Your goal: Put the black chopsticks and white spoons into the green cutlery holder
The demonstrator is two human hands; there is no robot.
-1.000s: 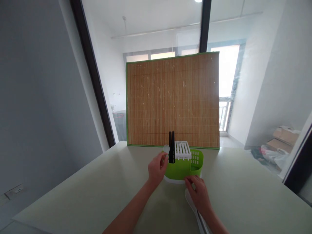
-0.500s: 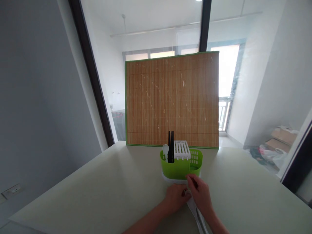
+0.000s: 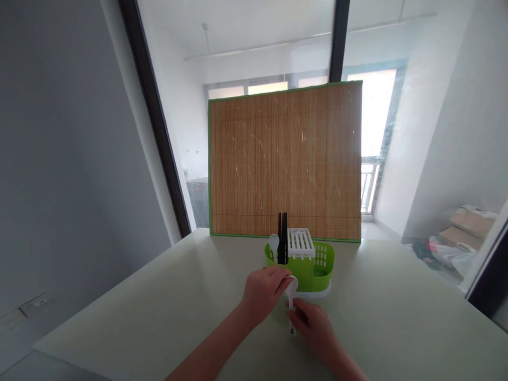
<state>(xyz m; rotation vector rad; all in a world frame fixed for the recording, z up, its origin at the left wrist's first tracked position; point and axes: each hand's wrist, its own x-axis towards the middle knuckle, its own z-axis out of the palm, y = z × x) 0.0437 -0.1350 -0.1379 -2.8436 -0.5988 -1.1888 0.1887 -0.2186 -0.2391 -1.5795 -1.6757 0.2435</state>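
Note:
In front of the green caddy, a white soup spoon stands nearly upright, bowl at the top. My left hand is closed at the bowl's left edge, pinching it. Lower down, my right hand grips the handle, whose end shows below the fingers. The left part of the caddy is partly hidden behind my left hand. Black chopsticks and another white spoon poke up from its left side. A white slatted rack sits at its top middle.
The pale table stretches out on both sides. A bamboo mat with green edging stands upright behind the caddy. Beyond are glass panels with dark frames, and cardboard boxes with plastic bags on the floor at right.
Both hands have shifted left. The white spoon's handle, earlier pointing toward me at lower right, now points downward between my hands. My left hand has risen; the view has turned slightly left.

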